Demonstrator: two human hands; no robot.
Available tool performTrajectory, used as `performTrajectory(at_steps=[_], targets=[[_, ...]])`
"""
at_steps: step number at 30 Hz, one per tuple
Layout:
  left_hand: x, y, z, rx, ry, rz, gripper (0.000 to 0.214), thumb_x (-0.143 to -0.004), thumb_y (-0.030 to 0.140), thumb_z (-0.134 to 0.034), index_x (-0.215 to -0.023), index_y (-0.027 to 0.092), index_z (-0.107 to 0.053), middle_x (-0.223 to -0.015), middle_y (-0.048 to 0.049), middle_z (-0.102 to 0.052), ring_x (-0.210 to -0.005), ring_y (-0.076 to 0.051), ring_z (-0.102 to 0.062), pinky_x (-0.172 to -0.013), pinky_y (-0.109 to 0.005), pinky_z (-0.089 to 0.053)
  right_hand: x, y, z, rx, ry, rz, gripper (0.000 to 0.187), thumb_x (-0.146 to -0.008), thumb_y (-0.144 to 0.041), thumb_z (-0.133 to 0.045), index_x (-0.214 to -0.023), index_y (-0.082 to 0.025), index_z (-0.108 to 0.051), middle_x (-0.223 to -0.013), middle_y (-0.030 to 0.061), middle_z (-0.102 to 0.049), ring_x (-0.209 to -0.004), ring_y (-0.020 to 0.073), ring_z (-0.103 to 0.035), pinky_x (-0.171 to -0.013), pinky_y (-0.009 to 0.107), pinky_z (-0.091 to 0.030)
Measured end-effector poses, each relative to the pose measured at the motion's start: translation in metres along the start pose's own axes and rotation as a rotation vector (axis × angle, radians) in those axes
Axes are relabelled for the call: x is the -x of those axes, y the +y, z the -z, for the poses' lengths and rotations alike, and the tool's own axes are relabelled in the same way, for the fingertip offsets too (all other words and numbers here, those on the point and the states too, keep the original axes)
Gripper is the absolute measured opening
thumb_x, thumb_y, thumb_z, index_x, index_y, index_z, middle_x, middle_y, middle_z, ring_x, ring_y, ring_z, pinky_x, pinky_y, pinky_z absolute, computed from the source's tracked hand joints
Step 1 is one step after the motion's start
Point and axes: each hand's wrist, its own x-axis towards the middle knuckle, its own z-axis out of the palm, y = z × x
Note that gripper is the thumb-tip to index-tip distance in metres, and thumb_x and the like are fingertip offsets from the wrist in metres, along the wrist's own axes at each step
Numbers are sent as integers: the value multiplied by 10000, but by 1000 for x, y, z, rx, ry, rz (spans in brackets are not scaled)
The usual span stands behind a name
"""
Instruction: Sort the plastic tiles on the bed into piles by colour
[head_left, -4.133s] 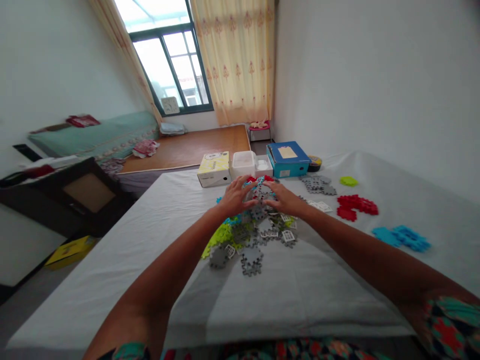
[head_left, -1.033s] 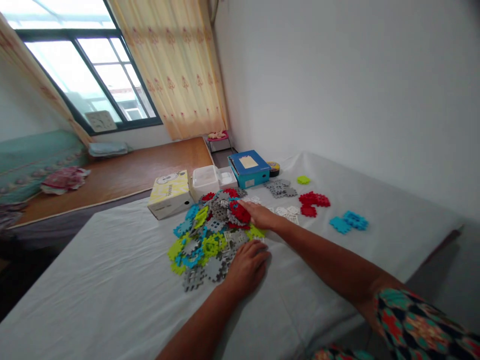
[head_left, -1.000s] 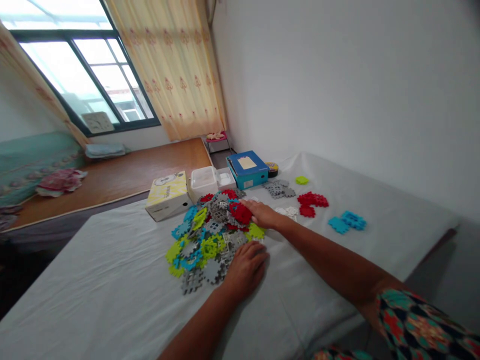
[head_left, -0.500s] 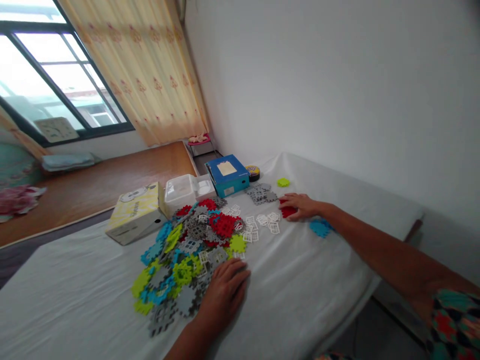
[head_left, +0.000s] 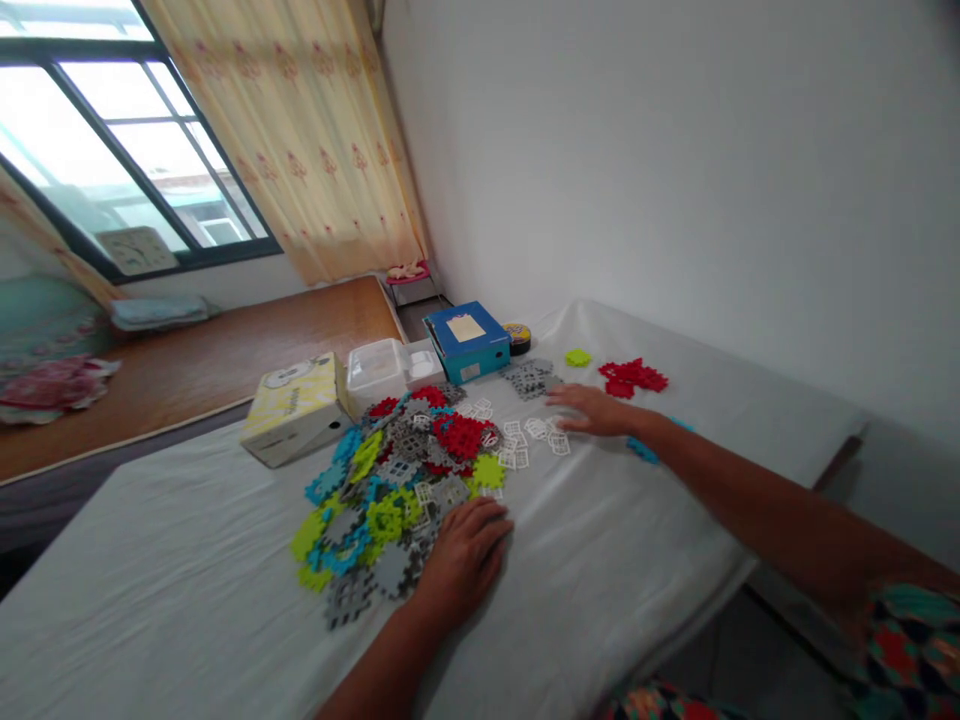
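My left hand (head_left: 466, 556) rests on the cloth at the near right edge of a mixed pile of notched plastic building pieces (head_left: 390, 515). Its fingers lie flat, slightly bent, with nothing visible in them. Stretched forward, my right hand (head_left: 589, 409) is open beside the small white lattice pieces (head_left: 537, 430), fingertips close to a group of grey pieces (head_left: 529, 378). Behind that hand lies a cluster of red notched pieces (head_left: 634, 377). One lime-green piece (head_left: 577, 357) sits apart at the back. Blue pieces (head_left: 643, 450) are partly hidden by my right forearm.
Along the far side stand a yellow-and-white box (head_left: 296, 410), a clear plastic container (head_left: 376, 368), a blue box (head_left: 466, 342) and a round black-and-yellow tin (head_left: 517, 338). A white cloth (head_left: 585, 580) covers the table, which meets the wall at the back right.
My right hand has come off the red pieces and moved left toward the white and grey ones. Those red pieces now lie uncovered. My left hand keeps its place by the pile.
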Motion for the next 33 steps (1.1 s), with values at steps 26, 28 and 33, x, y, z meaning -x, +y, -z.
performTrajectory(at_steps=[26, 28, 33], targets=[[0, 3, -4, 23, 0, 7, 288, -898, 199, -512, -1158, 239, -628, -1210, -72, -642, -1209, -227, -516, -1032, -427, -398, -10, -52, -29, 56, 102, -99, 516, -819, -410, -615, -1284, -191, -571, -1316, 139, -577, -1222, 289, -507, -1015, 447, -408], [-1, 4, -3, 20, 0, 6, 290, -891, 197, -522, -1157, 239, -629, -1208, -71, -643, -1208, -225, -518, -1030, -423, -401, -18, -80, -36, -55, 86, 42, 503, -821, -427, -622, -1279, -224, -573, -1271, 110, -608, -1172, 256, -545, -983, 405, -440], [0, 5, -1, 15, -17, 15, 292, -886, 193, -530, -1156, 237, -631, -1214, -63, -644, -1214, -230, -516, -1031, -434, -400, -26, -110, -52, -81, 112, 41, 409, -805, -375, -644, -1189, -236, -623, -1119, 90, -668, -1029, 234, -597, -902, 379, -462]])
